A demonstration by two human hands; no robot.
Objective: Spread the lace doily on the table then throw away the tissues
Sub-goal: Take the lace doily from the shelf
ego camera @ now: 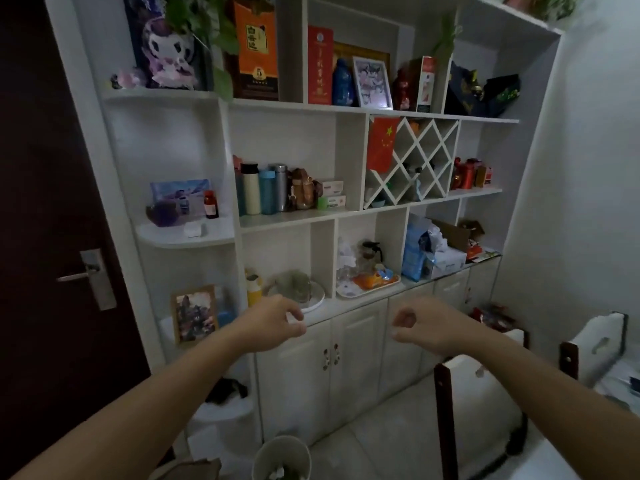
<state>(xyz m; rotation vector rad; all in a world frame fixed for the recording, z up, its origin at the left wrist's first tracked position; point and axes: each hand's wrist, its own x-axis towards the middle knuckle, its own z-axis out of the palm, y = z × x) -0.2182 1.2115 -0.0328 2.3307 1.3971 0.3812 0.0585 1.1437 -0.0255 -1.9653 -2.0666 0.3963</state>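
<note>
Both my arms reach forward at chest height in front of a white shelf unit. My left hand (277, 322) holds nothing, its fingers loosely apart. My right hand (420, 325) is curled into a loose fist, also with nothing in it. Below and between them, a pale round waste bin (264, 452) stands on the floor, and white crumpled scraps (277, 474) lie inside it. At the far right edge, part of a table (623, 382) shows with a pale patterned covering. I cannot tell whether that covering is the doily.
The white shelf unit (346, 220) is packed with bottles, boxes and trays, and has cabinet doors (332, 358) below. Two white chairs with dark wooden frames (445, 420) (569, 358) stand at the right. A dark door (45, 237) is at the left.
</note>
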